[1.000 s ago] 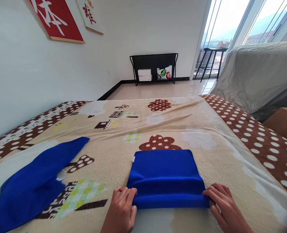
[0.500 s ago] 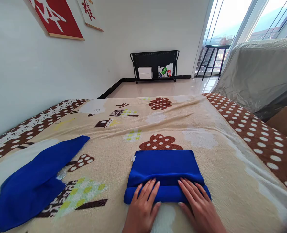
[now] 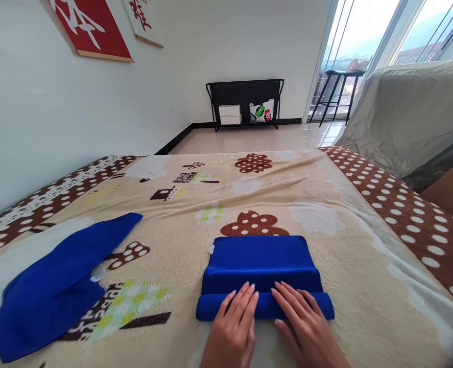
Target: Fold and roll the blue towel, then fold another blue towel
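Observation:
A folded blue cloth lies on the patterned blanket just in front of me, its near edge rolled into a thick band. My left hand and my right hand lie side by side, fingers stretched flat on that rolled band, holding nothing. A second blue cloth, loose and unfolded with a white tag, lies to the left on the blanket, away from both hands.
The bed's far edge meets a shiny floor. A black rack with white boxes stands against the far wall. A grey covered sofa is at the right, a stool by the window, a brown box beside the bed.
My hands moved from the outer corners of the cloth's near edge to its middle and opened flat on it. The near edge is now rolled further onto the cloth.

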A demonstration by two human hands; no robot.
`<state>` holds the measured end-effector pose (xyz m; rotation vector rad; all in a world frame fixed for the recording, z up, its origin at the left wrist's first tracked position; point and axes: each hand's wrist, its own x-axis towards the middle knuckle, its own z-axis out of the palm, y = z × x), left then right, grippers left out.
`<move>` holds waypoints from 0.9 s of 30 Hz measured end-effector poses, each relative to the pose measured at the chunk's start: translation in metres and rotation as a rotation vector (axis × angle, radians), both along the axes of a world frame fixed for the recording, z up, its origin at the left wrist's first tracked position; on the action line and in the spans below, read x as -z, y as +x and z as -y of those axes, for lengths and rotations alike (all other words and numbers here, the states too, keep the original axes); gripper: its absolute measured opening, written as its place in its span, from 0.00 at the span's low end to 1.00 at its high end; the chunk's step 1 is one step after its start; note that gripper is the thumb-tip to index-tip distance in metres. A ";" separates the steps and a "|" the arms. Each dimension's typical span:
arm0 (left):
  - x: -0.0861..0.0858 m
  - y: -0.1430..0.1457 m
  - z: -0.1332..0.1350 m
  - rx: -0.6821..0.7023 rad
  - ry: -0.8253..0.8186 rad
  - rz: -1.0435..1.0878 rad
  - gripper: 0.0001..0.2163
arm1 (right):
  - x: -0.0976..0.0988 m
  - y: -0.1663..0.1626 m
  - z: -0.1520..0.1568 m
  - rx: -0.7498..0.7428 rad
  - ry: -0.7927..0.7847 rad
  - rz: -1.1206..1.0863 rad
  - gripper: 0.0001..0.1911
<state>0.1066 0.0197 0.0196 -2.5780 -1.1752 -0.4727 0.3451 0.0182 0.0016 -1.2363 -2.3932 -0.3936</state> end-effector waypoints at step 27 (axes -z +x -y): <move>0.004 -0.077 -0.170 -0.190 -0.400 0.268 0.07 | 0.018 0.092 -0.167 0.231 -0.537 -0.520 0.13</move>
